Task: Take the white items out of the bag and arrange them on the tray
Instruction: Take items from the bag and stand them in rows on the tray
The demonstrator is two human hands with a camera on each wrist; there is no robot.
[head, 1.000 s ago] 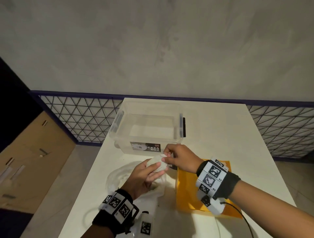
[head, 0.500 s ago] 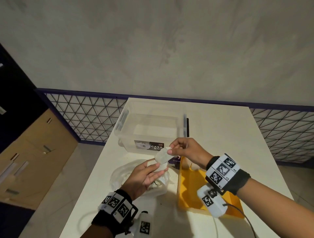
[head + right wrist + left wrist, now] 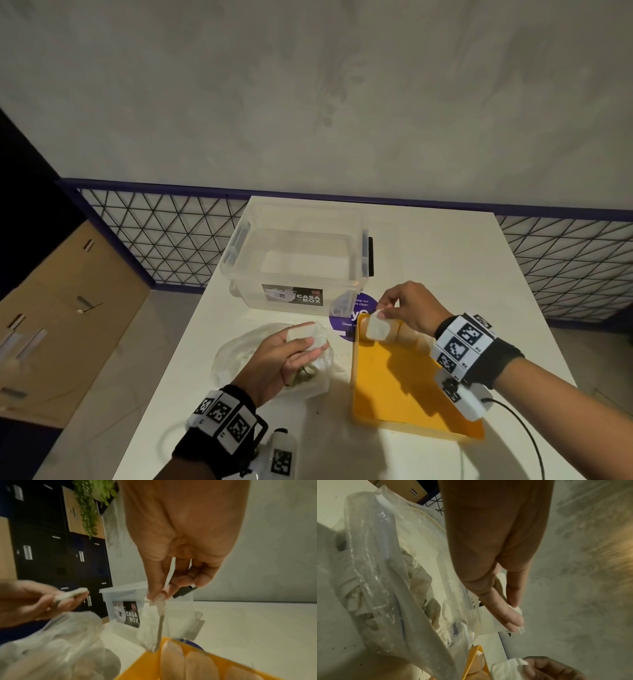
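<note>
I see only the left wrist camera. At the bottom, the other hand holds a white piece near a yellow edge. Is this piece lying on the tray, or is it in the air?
Observer: In the air. In the head view the right hand pinches the white item by its top edge, and it hangs over the tray's far left corner.
Operator: Are other pieces in the tray?
Observer: Yes. The right wrist view shows at least three items in a row along the far wall.
Operator: What is behind the bag?
Observer: A clear box labelled CASA BOX stands on the table behind the bag.
</note>
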